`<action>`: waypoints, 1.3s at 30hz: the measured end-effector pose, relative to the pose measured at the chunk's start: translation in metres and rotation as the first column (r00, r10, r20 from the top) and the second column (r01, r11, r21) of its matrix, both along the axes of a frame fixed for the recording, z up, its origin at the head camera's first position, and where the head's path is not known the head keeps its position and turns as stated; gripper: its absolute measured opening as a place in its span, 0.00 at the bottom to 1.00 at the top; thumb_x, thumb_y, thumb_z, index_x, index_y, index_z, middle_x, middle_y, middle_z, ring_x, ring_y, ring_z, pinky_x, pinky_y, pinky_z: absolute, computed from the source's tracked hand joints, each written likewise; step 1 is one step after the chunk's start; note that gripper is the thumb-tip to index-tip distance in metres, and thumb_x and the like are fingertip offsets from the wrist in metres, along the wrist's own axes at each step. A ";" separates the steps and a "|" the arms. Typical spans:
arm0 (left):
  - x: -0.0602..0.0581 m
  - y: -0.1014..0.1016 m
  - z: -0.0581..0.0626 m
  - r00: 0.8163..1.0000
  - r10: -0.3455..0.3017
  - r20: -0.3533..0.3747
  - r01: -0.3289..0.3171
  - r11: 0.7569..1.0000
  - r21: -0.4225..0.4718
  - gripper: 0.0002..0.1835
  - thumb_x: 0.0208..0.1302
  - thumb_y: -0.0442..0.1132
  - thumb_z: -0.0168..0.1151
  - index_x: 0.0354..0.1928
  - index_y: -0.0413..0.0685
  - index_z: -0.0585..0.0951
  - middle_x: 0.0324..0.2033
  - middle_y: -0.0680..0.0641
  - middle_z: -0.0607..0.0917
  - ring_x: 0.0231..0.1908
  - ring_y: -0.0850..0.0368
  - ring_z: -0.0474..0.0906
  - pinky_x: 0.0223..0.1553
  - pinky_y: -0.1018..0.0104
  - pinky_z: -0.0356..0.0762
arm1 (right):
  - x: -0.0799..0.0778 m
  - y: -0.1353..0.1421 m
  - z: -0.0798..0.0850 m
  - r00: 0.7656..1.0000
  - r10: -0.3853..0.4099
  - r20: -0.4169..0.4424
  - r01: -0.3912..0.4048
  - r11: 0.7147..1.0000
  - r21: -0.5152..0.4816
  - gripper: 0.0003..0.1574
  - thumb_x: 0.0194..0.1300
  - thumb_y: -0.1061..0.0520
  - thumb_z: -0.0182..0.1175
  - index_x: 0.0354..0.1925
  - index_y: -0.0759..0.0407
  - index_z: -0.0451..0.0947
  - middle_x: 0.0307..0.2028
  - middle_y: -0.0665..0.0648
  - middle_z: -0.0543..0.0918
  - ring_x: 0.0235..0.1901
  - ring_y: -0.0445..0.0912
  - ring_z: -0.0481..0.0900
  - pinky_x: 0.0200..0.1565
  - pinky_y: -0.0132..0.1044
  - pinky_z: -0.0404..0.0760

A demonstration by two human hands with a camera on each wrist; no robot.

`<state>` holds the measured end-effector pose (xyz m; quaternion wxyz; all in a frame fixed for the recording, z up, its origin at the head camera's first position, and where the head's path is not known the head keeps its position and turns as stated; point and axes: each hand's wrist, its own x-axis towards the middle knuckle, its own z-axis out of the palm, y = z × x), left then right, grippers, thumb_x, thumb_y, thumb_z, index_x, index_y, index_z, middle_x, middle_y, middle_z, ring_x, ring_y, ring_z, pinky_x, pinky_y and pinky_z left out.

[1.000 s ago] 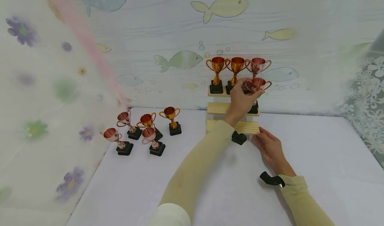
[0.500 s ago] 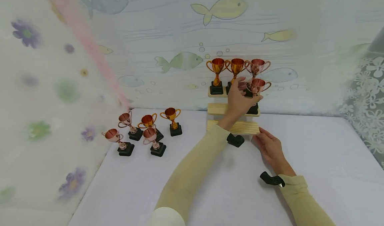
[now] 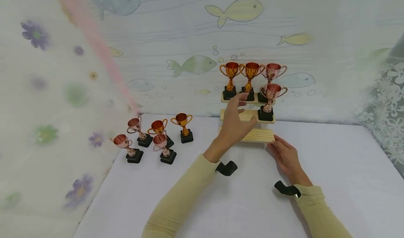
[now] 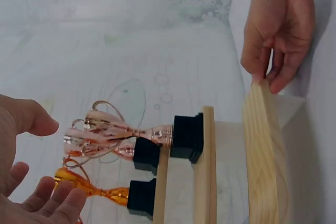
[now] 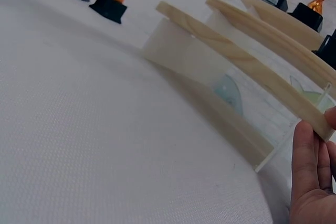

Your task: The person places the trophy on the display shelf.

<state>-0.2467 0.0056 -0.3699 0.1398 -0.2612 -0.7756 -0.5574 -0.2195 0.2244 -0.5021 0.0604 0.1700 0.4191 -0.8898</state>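
A three-step wooden stand (image 3: 260, 135) with clear side panels stands at the back of the table. On its top step are two gold trophy cups (image 3: 231, 69) and a rose-gold trophy (image 3: 273, 68) with black bases. Another rose-gold trophy (image 3: 268, 106) stands upright at the right end of the middle step. My left hand (image 3: 235, 124) is beside it, thumb and fingers spread apart, holding nothing. In the left wrist view a gap shows between that hand and the cups. With thumb and fingers, my right hand (image 3: 287, 159) pinches the right end of the lowest step.
Several more trophies stand on the white table at the left, among them a gold one (image 3: 182, 124) and a rose-gold one (image 3: 164, 150). A fish-print curtain (image 3: 192, 64) hangs behind the stand. A flowered curtain (image 3: 47, 101) borders the table's left side.
My left hand has let go of the rose-gold trophy on the middle step and drawn back to the left and down. The right hand keeps its place on the lowest step.
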 end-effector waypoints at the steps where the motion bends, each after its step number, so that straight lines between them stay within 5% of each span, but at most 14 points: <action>1: 0.004 -0.008 -0.001 1.000 -0.007 -0.029 0.007 1.000 -0.015 0.33 0.63 0.28 0.66 0.70 0.40 0.67 0.62 0.39 0.73 0.61 0.45 0.72 0.62 0.57 0.78 | 0.000 0.000 0.000 1.000 0.002 0.006 -0.002 1.000 0.001 0.11 0.71 0.66 0.61 0.43 0.51 0.83 0.43 0.46 0.86 0.44 0.37 0.85 0.53 0.28 0.83; 7: 0.029 -0.064 -0.013 0.984 -0.015 -0.178 0.004 0.998 -0.061 0.27 0.65 0.29 0.64 0.66 0.41 0.72 0.61 0.41 0.76 0.61 0.47 0.73 0.62 0.54 0.78 | -0.001 -0.002 0.001 1.000 -0.003 0.031 0.003 1.000 0.003 0.11 0.71 0.66 0.61 0.47 0.52 0.80 0.43 0.46 0.85 0.45 0.37 0.85 0.55 0.28 0.82; 13: 0.053 -0.128 -0.029 0.952 0.131 -0.276 -0.120 0.991 0.057 0.24 0.59 0.25 0.67 0.59 0.40 0.79 0.56 0.39 0.80 0.59 0.48 0.76 0.60 0.56 0.80 | -0.001 -0.004 0.000 0.999 -0.005 0.039 0.005 1.000 -0.005 0.11 0.71 0.67 0.61 0.43 0.52 0.82 0.42 0.47 0.86 0.44 0.37 0.85 0.53 0.28 0.83; 16: 0.062 -0.158 -0.041 0.897 0.218 -0.385 -0.203 0.976 0.080 0.22 0.56 0.23 0.68 0.54 0.38 0.81 0.53 0.36 0.82 0.56 0.45 0.77 0.60 0.63 0.77 | -0.001 -0.004 -0.002 0.999 -0.005 0.038 0.005 1.000 0.001 0.11 0.71 0.67 0.60 0.43 0.52 0.81 0.42 0.47 0.86 0.44 0.37 0.85 0.53 0.28 0.83; 22: 0.071 -0.200 -0.064 0.720 0.378 -0.582 -0.375 0.918 0.132 0.15 0.51 0.21 0.66 0.44 0.29 0.83 0.45 0.27 0.81 0.47 0.34 0.78 0.58 0.73 0.75 | 0.000 -0.003 -0.002 1.000 -0.007 0.030 0.006 1.000 0.015 0.12 0.72 0.67 0.58 0.42 0.50 0.82 0.42 0.46 0.86 0.44 0.36 0.85 0.52 0.27 0.83; 24: 0.074 -0.206 -0.067 0.695 0.440 -0.569 -0.428 0.888 0.165 0.16 0.48 0.18 0.66 0.42 0.26 0.82 0.44 0.24 0.80 0.46 0.32 0.77 0.58 0.75 0.74 | 0.000 -0.002 -0.002 1.000 -0.005 0.019 0.004 1.000 0.019 0.12 0.72 0.67 0.59 0.41 0.51 0.82 0.42 0.46 0.86 0.44 0.36 0.85 0.52 0.27 0.83; 27: 0.080 -0.210 -0.068 0.699 0.530 -0.481 -0.505 0.841 0.194 0.19 0.44 0.15 0.67 0.43 0.22 0.81 0.45 0.22 0.78 0.49 0.30 0.74 0.61 0.74 0.71 | 0.000 -0.001 -0.002 1.000 -0.007 0.004 0.007 1.000 0.014 0.13 0.73 0.67 0.58 0.41 0.51 0.83 0.41 0.47 0.86 0.43 0.37 0.85 0.52 0.27 0.84; 31: 0.089 -0.209 -0.068 0.766 0.581 -0.276 -0.546 0.814 0.200 0.25 0.46 0.14 0.68 0.51 0.19 0.76 0.50 0.21 0.75 0.54 0.32 0.70 0.60 0.72 0.69 | -0.001 0.000 -0.001 1.000 -0.010 0.000 0.010 1.000 -0.007 0.14 0.73 0.68 0.57 0.40 0.51 0.84 0.41 0.48 0.86 0.43 0.37 0.85 0.51 0.27 0.84; 35: 0.092 -0.209 -0.072 0.833 0.553 -0.024 -0.538 0.819 0.200 0.32 0.54 0.17 0.68 0.62 0.22 0.69 0.58 0.24 0.71 0.58 0.36 0.67 0.60 0.69 0.72 | -0.001 0.000 0.000 1.000 -0.005 0.003 0.005 1.000 -0.010 0.12 0.72 0.67 0.58 0.41 0.51 0.83 0.42 0.47 0.86 0.44 0.37 0.85 0.52 0.27 0.83; 39: 0.081 -0.215 -0.094 0.848 0.503 0.167 -0.530 0.812 0.245 0.37 0.57 0.20 0.69 0.68 0.27 0.64 0.63 0.32 0.70 0.60 0.50 0.68 0.59 0.70 0.74 | 0.000 0.000 0.000 1.000 -0.004 0.006 0.004 1.000 -0.016 0.11 0.72 0.67 0.59 0.43 0.51 0.82 0.42 0.47 0.86 0.45 0.37 0.85 0.53 0.28 0.83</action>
